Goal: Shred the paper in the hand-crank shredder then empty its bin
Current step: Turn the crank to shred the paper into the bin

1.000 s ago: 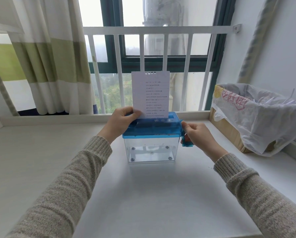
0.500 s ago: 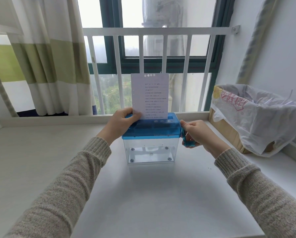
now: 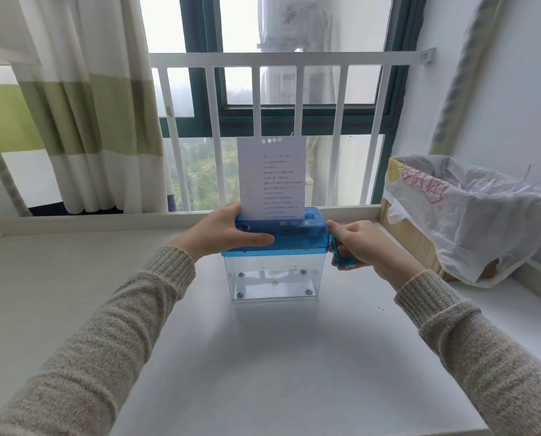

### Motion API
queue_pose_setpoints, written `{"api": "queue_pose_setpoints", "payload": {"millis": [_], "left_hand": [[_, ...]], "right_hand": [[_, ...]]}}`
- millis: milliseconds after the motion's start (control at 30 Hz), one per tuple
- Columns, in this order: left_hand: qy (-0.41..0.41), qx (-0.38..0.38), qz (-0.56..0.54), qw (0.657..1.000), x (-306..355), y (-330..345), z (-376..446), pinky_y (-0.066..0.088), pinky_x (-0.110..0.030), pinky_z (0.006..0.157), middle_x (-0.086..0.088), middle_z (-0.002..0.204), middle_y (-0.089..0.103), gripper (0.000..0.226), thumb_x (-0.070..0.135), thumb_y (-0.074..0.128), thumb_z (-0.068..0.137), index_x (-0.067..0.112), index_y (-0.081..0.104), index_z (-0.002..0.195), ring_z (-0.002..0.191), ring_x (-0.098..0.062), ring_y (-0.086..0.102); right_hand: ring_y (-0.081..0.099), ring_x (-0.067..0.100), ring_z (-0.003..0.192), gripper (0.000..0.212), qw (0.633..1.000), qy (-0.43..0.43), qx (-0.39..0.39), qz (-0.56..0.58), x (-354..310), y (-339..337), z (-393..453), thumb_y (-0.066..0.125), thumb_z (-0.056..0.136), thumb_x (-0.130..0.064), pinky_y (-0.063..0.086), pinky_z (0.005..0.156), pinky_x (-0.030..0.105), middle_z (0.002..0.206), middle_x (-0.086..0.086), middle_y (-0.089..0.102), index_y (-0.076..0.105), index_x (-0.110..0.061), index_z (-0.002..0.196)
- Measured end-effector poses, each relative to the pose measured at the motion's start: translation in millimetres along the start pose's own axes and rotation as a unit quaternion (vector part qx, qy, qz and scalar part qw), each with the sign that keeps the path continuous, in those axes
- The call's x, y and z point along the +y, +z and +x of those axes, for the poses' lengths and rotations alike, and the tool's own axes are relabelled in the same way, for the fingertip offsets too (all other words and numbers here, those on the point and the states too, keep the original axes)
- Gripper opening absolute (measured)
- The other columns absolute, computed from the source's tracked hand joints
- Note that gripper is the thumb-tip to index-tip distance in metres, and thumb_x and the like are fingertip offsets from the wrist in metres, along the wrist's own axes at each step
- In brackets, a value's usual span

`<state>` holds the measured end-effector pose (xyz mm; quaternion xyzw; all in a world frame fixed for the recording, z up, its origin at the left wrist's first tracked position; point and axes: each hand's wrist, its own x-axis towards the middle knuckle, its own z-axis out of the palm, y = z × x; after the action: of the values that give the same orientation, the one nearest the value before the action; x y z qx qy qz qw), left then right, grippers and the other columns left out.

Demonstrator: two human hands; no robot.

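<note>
A small hand-crank shredder stands mid-table, with a blue top (image 3: 297, 236) over a clear plastic bin (image 3: 274, 278). A printed white sheet of paper (image 3: 272, 179) stands upright in the slot. My left hand (image 3: 228, 232) grips the blue top at its left end, thumb along the front. My right hand (image 3: 362, 243) holds the blue crank handle (image 3: 341, 258) on the shredder's right side. The bin looks nearly empty, with a few thin strips near its top.
A cardboard box lined with a white plastic bag (image 3: 470, 212) holding paper strips stands at the right by the wall. A white railing (image 3: 278, 58) and a window lie behind the table (image 3: 263, 357). A striped curtain (image 3: 83, 105) hangs at the left.
The paper has sunk lower into the slot. My right hand has turned the crank downward. My left thumb has shifted from the paper's edge onto the front of the blue top.
</note>
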<state>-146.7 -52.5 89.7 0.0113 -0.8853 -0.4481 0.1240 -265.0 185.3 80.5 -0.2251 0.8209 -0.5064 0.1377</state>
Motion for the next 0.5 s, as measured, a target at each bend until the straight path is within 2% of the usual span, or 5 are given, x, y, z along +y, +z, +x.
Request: {"api": "queue_pose_setpoints", "payload": {"millis": [167,300,367,433,500], "left_hand": [[-0.003,0.015,-0.02,1.0,-2,2,1,0.054,-0.014,0.065,0.011,0.109,0.062,0.052,0.047,0.08,0.064,0.046,0.051,0.107,0.097,-0.011,0.062],[-0.002,0.021,-0.013,1.0,-4,3,1,0.054,-0.015,0.066,0.009,0.11,0.061,0.049,0.044,0.081,0.069,0.046,0.05,0.107,0.098,-0.012,0.061],[0.002,0.023,-0.014,1.0,-4,3,1,0.054,-0.013,0.065,0.008,0.111,0.06,0.048,0.044,0.08,0.069,0.046,0.049,0.106,0.099,-0.013,0.06],[0.004,0.024,-0.017,1.0,-5,3,2,0.054,-0.013,0.065,0.008,0.112,0.059,0.047,0.04,0.081,0.072,0.045,0.049,0.106,0.1,-0.014,0.06],[0.004,0.025,-0.013,1.0,-5,4,2,0.054,-0.014,0.066,0.008,0.112,0.059,0.046,0.038,0.081,0.074,0.046,0.049,0.106,0.099,-0.013,0.06]], "right_hand": [[0.065,0.012,0.05,0.038,0.994,-0.101,0.023,-0.027,16,6,-12,0.043,0.096,-0.041,0.054,0.048,0.025,0.066,0.006,0.068,0.058,-0.007,0.1],[0.061,0.005,0.061,0.026,0.964,-0.229,0.063,-0.121,34,10,-33,0.053,0.093,-0.038,0.048,0.053,0.014,0.073,-0.01,0.063,0.043,-0.023,0.113],[0.056,0.007,0.064,0.041,0.93,-0.297,0.08,-0.202,43,13,-43,0.063,0.089,-0.027,0.046,0.056,0.015,0.082,-0.012,0.058,0.041,-0.021,0.122],[0.056,0.014,0.069,0.048,0.88,-0.348,0.123,-0.3,49,13,-48,0.069,0.084,-0.013,0.051,0.057,0.027,0.093,0.001,0.062,0.046,-0.01,0.127],[0.059,0.024,0.069,0.045,0.821,-0.393,0.173,-0.376,51,12,-48,0.069,0.082,-0.004,0.054,0.05,0.037,0.091,0.012,0.065,0.053,0.001,0.123]]}}
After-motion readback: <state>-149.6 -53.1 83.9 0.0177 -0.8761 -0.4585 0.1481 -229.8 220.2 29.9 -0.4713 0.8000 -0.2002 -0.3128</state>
